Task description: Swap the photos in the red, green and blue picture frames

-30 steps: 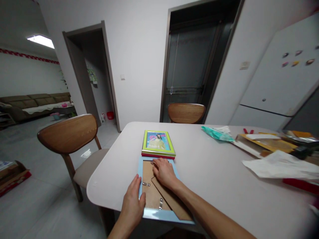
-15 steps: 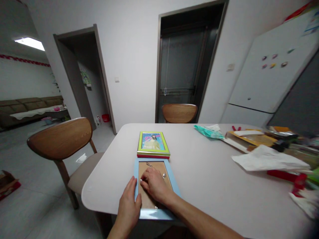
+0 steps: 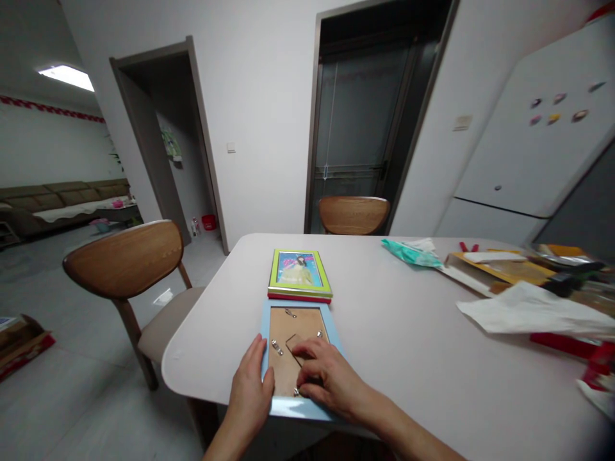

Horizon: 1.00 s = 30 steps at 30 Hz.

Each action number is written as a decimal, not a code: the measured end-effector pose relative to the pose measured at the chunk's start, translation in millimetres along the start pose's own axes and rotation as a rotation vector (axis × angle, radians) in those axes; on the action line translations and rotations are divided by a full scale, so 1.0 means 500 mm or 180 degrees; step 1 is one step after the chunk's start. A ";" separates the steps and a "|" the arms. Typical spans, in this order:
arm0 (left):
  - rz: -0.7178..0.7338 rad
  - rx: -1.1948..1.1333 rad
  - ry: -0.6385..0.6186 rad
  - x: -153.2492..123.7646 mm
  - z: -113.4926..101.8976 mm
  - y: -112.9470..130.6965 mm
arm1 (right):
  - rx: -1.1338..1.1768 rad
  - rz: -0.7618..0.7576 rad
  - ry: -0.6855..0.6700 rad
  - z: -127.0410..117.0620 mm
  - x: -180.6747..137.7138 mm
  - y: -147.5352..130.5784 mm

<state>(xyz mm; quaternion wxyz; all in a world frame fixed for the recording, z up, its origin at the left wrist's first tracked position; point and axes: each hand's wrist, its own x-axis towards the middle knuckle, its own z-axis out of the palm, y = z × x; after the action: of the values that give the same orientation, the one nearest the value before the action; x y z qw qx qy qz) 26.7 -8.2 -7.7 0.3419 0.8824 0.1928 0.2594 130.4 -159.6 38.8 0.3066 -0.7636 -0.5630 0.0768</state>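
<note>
A light blue picture frame [image 3: 331,330] lies face down on the table, its brown backing board [image 3: 281,374] showing. Small metal clips sit along the board's edges, one of them, the left clip [image 3: 277,347], in plain sight. My left hand [image 3: 250,384] grips the frame's left side, fingers along the outer edge and thumb on top. Over the lower right of the board, my right hand [image 3: 329,378] has its fingers bent together at the bottom clip [image 3: 296,392]. Just beyond, a yellow-green picture frame [image 3: 300,269] with a picture of a figure in a dress rests on a red one [image 3: 300,298].
The white table [image 3: 384,346] carries a teal packet [image 3: 412,253], white paper [image 3: 533,308] and a yellow envelope [image 3: 509,272] on the right. Wooden chairs stand at the left [image 3: 129,259] and far side [image 3: 354,214].
My right hand has moved from the left clip down and right to the bottom clip, uncovering the board's middle. My left hand stays at the frame's left side. The view has shifted slightly.
</note>
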 end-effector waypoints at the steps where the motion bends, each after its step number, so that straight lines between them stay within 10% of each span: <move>1: 0.0014 -0.0005 0.0006 0.000 0.000 0.000 | -0.0025 0.0001 0.0029 0.003 0.002 -0.001; 22: -0.0329 -0.0833 0.0015 0.011 -0.024 0.054 | -0.0571 0.0923 0.0716 -0.029 0.040 -0.025; 30: -0.0785 -0.1231 0.0107 0.038 -0.011 0.043 | 0.0577 0.0939 0.0899 -0.025 0.062 -0.039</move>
<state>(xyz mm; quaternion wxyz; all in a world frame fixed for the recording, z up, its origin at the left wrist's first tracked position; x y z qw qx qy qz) 41.9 -10.7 17.0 0.5305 0.7657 0.2516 0.2625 131.1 -132.9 66.7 0.4352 -0.8102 -0.3875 0.0633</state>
